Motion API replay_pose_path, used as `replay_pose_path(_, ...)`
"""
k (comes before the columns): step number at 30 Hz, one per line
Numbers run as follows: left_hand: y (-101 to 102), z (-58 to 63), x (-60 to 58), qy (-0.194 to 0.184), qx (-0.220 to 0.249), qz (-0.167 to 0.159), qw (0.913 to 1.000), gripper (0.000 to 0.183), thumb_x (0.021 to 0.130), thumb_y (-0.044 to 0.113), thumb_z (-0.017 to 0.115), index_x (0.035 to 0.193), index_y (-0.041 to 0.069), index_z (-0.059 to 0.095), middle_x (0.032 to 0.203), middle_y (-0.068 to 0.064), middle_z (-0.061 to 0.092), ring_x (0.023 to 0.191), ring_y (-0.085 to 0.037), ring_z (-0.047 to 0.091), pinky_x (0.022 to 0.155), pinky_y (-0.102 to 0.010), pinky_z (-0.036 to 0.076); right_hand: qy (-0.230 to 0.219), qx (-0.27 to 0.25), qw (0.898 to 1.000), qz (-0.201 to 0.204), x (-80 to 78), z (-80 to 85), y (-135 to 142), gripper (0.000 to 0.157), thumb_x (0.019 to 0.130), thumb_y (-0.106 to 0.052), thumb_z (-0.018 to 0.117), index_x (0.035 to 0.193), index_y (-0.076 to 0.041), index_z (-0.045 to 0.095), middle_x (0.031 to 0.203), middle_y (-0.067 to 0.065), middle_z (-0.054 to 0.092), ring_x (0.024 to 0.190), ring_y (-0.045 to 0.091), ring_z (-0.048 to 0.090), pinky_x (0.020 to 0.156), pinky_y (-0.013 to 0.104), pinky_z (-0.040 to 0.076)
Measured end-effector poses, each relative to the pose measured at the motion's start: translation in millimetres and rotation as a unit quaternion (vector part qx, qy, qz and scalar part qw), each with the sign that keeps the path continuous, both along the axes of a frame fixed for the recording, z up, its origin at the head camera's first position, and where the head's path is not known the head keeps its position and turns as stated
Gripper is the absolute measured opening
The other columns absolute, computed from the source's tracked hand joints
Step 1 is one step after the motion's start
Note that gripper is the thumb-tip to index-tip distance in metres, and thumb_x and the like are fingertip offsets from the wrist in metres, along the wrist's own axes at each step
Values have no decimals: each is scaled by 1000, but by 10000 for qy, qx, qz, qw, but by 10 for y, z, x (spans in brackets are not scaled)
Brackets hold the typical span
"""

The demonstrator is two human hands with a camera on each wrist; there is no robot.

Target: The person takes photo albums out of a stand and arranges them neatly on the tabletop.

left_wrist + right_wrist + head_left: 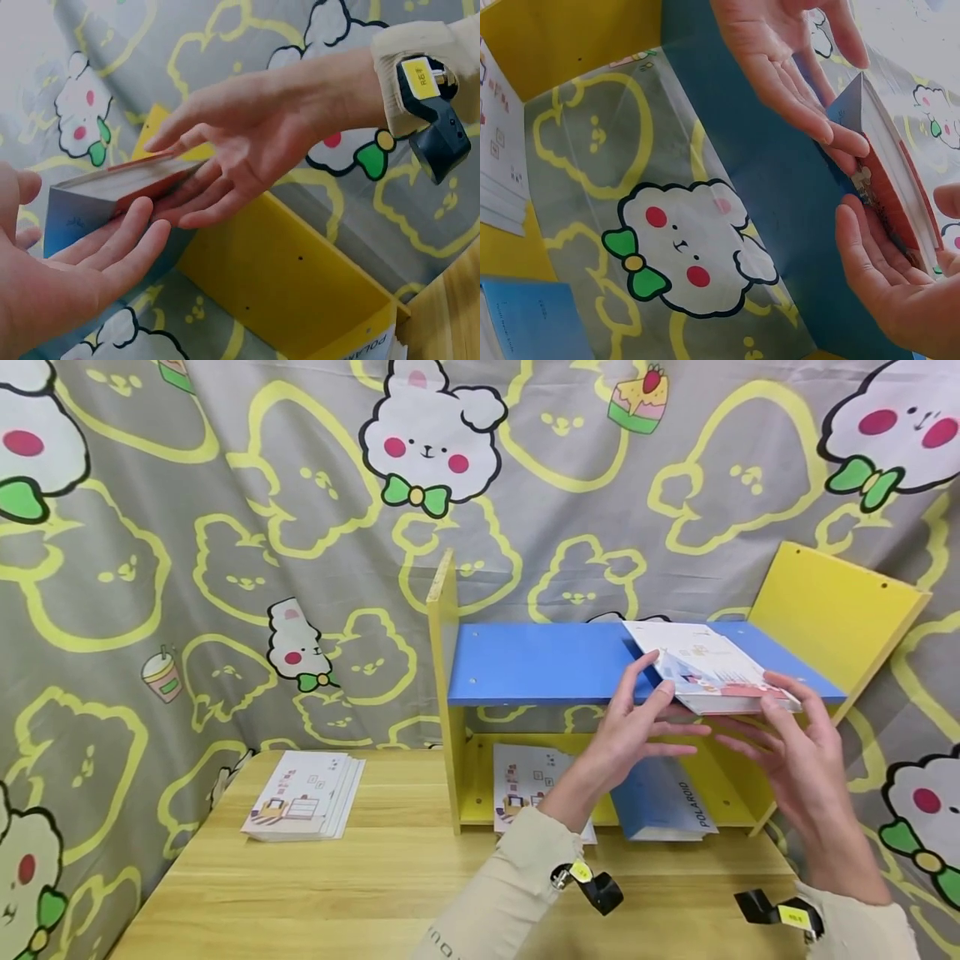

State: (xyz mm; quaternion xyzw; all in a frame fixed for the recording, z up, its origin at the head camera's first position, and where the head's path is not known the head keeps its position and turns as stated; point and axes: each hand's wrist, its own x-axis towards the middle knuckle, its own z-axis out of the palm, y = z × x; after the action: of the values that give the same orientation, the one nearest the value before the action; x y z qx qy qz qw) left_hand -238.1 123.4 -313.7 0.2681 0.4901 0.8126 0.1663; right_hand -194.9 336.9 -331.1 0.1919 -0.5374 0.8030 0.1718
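A hardcover book (708,664) with a white, illustrated cover and a red lower edge slants over the right part of the blue shelf (536,660). My left hand (626,722) holds its left edge, thumb and index finger at the side and other fingers extended below. At the near right corner, my right hand (806,743) grips it with the thumb above and fingers underneath. In the left wrist view the book's pages (142,176) face the right palm. The right wrist view shows fingers of both hands along the red side of the book (889,172).
Below the shelf, a stack of white books (525,768) and a blue Polaroid book (660,802) lie on the yellow bottom board (476,777). Yellow side panels (446,693) flank the shelf. Another white stack (300,793) lies on the wooden table (300,893), with a patterned curtain (360,577) behind.
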Motion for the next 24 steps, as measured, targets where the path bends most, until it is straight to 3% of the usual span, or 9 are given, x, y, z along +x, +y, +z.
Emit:
replay_pose_path(11,95,19,1,-241,60,93,9996,46,109,32,53,149,45,34,119,-24,70,113,-57,59,88,-54,58,-473,-249,9982,-258,-56,48,8,42,107,-18,55,145,-7,41,117,7,70,90,24,76,76,32,62)
replay_pose_path(16,105,10,7,-219,163,111,9996,46,109,28,53,149,42,34,122,-27,68,115,-59,57,93,-58,55,-473,-431,9976,-257,-59,43,-3,39,107,-15,55,143,-6,43,115,9,71,89,26,77,76,32,62)
replay_pose_path(24,98,1,24,-184,186,136,9996,46,108,25,52,148,41,34,116,-17,72,114,-55,60,90,-51,58,-394,-641,9968,-286,-20,29,-45,35,107,-9,53,141,-4,46,119,11,66,91,26,76,78,34,61)
